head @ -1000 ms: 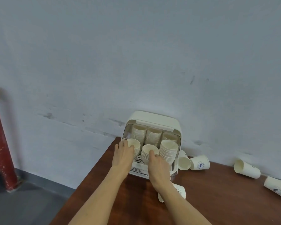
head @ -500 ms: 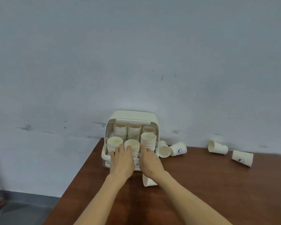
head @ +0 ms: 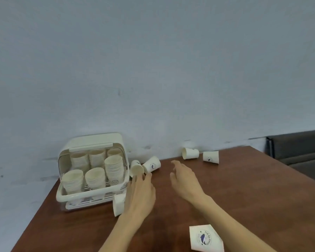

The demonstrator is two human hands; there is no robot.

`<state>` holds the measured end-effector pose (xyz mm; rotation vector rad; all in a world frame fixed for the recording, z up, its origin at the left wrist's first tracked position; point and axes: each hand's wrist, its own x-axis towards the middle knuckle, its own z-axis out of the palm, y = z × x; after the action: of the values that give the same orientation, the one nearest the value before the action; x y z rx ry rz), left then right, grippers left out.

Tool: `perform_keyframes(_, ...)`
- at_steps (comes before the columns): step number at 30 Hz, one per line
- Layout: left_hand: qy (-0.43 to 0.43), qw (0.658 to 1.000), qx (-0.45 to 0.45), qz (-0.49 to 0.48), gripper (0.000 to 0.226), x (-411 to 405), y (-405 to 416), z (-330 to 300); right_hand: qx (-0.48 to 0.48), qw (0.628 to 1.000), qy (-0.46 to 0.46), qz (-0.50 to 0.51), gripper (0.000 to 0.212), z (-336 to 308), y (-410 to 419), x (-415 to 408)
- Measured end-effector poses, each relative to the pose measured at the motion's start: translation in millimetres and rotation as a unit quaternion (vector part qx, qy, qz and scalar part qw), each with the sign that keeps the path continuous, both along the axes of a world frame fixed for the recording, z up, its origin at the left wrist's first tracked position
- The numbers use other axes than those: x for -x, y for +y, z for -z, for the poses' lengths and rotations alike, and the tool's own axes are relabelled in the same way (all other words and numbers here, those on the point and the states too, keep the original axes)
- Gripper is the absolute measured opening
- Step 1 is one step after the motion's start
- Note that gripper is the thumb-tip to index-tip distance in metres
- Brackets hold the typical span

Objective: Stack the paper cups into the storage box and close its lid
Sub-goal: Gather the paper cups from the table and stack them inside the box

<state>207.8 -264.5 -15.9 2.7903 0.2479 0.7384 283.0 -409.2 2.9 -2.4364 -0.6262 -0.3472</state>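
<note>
A cream storage box [head: 75, 194] stands at the table's back left with its lid [head: 95, 141] swung up. Several stacks of paper cups [head: 114, 168] fill it. My left hand [head: 141, 192] hovers just right of the box with fingers straight, its fingertips near two cups lying on their sides [head: 136, 168] [head: 152, 166]. Another loose cup [head: 118, 204] lies by the box's front corner, partly behind that hand. My right hand [head: 185, 176] is open above the table, holding nothing. Two more cups [head: 190, 153] [head: 211, 157] lie by the wall; one cup [head: 205, 238] sits near the front.
The brown wooden table [head: 244, 197] butts against a pale grey wall [head: 153, 70]. Its left edge runs just beside the box. A dark chair or sofa [head: 298, 151] stands beyond the table's right end.
Both hands have left the cup stacks in the box and moved right over the table. The view has swung right, showing more loose cups and the table's right end.
</note>
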Motion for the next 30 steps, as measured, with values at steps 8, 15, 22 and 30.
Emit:
perform_keyframes(8, 0.066, 0.996, -0.025, 0.057, 0.04, -59.2, -82.3, 21.3, -0.015, 0.991, 0.076, 0.108, 0.048, 32.2, -91.5, -53.2)
perform_keyframes(15, 0.108, 0.992, -0.019, 0.061, 0.041, -126.7, -125.8, 38.2, -0.037, 0.976, 0.14, 0.162, 0.045, 68.8, -105.5, -116.7)
perform_keyframes(22, 0.131, 0.989, 0.041, 0.05, 0.045, -198.9, -131.8, 60.0, -0.143, 0.948, 0.171, 0.229, 0.049, 96.7, -105.7, -195.4)
perform_keyframes(30, 0.127, 0.985, 0.111, 0.019, 0.035, -272.7, -125.9, 67.5, -0.269, 0.899, 0.182, 0.293, 0.052, 104.8, -102.1, -268.5)
